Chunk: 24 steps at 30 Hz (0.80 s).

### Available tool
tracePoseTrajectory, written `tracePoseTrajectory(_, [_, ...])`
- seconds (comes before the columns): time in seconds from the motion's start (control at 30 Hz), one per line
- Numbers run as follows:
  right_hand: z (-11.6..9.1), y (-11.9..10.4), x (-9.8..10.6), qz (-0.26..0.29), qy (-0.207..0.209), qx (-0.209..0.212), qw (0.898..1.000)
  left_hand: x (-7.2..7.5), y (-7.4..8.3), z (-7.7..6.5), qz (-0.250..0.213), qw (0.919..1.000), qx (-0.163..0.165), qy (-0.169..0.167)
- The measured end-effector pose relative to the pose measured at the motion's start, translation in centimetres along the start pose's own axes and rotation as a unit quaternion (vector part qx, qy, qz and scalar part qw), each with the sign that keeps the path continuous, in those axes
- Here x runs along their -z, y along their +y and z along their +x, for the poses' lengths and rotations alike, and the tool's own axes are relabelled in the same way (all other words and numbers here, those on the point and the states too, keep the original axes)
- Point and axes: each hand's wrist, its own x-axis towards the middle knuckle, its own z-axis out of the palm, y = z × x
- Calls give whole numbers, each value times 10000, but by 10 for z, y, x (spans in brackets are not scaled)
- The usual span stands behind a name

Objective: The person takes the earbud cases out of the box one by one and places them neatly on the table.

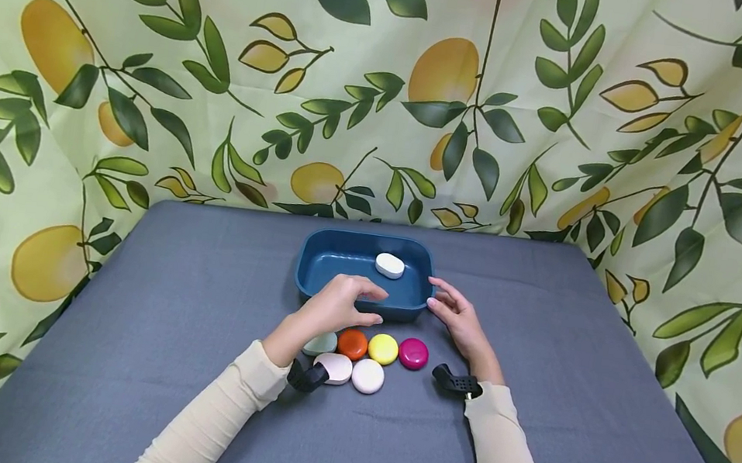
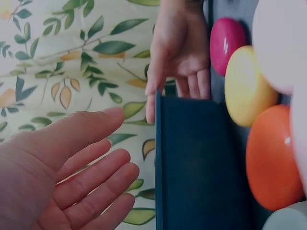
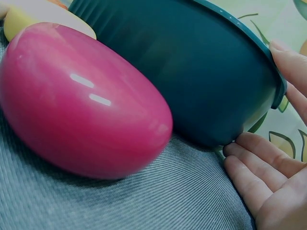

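A dark blue rectangular bin (image 1: 402,313) stands on the table with one white oval piece (image 1: 390,266), like a soap bar, inside near its back right. My left hand (image 1: 339,304) hovers over the bin's near left side, thumb and fingers apart, holding nothing. At the bin's right end, my right hand (image 1: 460,323) touches the outer wall with extended fingers, its thumb by the rim. In front of the bin lie smooth rounded pieces: grey-green (image 1: 320,344), orange (image 1: 352,344), yellow (image 1: 383,349) and magenta (image 3: 86,103). The left forearm partly covers the grey-green one.
Nearer me lie a pale pink oval piece (image 1: 335,368) and a whitish round one (image 1: 367,376), the former partly behind the left wrist strap (image 1: 307,376). Grey cloth covers the table (image 1: 196,279). A leaf-and-fruit patterned curtain (image 1: 359,105) hangs behind and at both sides.
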Motion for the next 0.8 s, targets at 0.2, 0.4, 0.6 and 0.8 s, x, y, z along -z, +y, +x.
tracePoseTrajectory(0.2, [-1, 0, 0, 4, 20, 0, 10000, 3, -2, 17, 81, 9996, 192, 199])
tracePoseTrajectory(0.4, [0, 1, 1, -20, -1, 106, 9999, 7, -2, 32, -77, 9988, 393, 269])
tracePoseTrajectory(0.6, [0, 2, 2, -27, -18, 108, 9999, 5, -10, 48, -293, 9965, 726, 279])
tracePoseTrajectory(0.8, [0, 2, 1, -21, -5, 27, 10000, -5, -23, 62, -476, 9906, 1154, 567])
